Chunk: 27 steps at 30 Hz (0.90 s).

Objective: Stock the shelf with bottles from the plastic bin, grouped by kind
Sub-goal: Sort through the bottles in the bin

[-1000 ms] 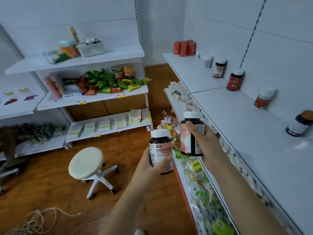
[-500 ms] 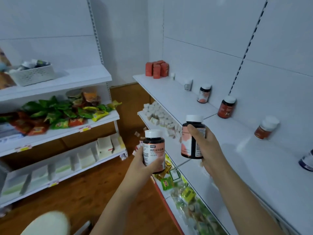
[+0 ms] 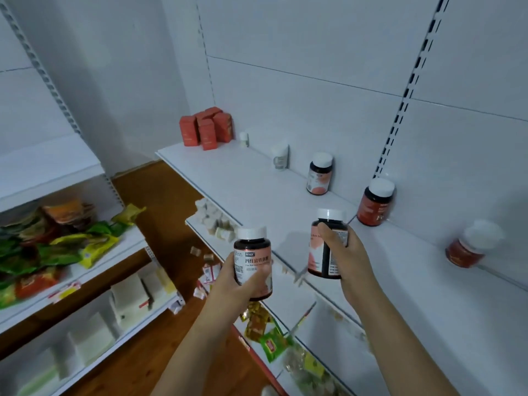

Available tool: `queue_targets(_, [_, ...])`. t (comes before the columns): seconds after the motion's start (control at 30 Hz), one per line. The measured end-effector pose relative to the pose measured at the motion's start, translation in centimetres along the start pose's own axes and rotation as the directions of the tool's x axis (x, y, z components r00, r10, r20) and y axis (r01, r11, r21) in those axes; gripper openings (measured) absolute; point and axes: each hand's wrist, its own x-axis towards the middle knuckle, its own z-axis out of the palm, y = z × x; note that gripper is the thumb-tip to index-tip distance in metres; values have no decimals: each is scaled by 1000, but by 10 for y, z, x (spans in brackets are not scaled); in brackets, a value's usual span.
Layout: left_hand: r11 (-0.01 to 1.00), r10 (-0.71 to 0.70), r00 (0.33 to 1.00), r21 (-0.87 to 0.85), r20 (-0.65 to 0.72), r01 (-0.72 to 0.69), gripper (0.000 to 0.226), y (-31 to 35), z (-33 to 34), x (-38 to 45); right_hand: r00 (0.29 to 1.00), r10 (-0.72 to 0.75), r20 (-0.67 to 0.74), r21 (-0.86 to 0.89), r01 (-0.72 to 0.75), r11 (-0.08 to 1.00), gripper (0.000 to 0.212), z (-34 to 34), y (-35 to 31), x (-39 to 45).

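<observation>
My left hand point(image 3: 228, 281) grips a dark bottle with a pink label and white cap point(image 3: 253, 255), held upright in front of the white shelf point(image 3: 257, 192). My right hand point(image 3: 347, 252) grips a second bottle of the same kind point(image 3: 323, 247) just above the shelf's front edge. Against the shelf's back wall stand a matching pink-label bottle point(image 3: 319, 174), a red-label bottle point(image 3: 375, 202), another red-label bottle point(image 3: 471, 244), and two small white bottles point(image 3: 280, 157) point(image 3: 243, 139). The plastic bin is out of view.
Red boxes point(image 3: 207, 128) stand at the shelf's far end. Lower shelves on the right hold white cubes point(image 3: 214, 220) and wrapped sweets point(image 3: 274, 341). A second rack on the left carries snack packets point(image 3: 57, 241) and white packs point(image 3: 131, 292). Wooden floor lies between.
The view has swung up and to the right towards the shelf; the stool has left the frame. Both hands have risen with their bottles, and the right one has moved closer over the shelf.
</observation>
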Motion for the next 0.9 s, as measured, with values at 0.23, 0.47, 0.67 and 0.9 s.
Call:
queue_targets(0.23, [998, -23, 998, 52, 60, 20, 33, 37, -1, 129, 986, 89, -144, 107, -74, 992, 31, 7, 14, 99])
queue_targets(0.47, [997, -12, 987, 75, 159, 0, 46, 37, 5, 216, 969, 70, -235, 66, -56, 996, 33, 18, 11, 156])
queue_targets(0.67, [990, 43, 946, 117, 320, -85, 34, 38, 9, 282, 942, -22, -335, -28, 14, 1000, 34, 31, 8, 184])
queue_targets(0.9, [987, 121, 819, 19, 561, -159, 37, 49, 7, 340, 825, -108, -555, -141, 35, 989, 29, 58, 5, 199])
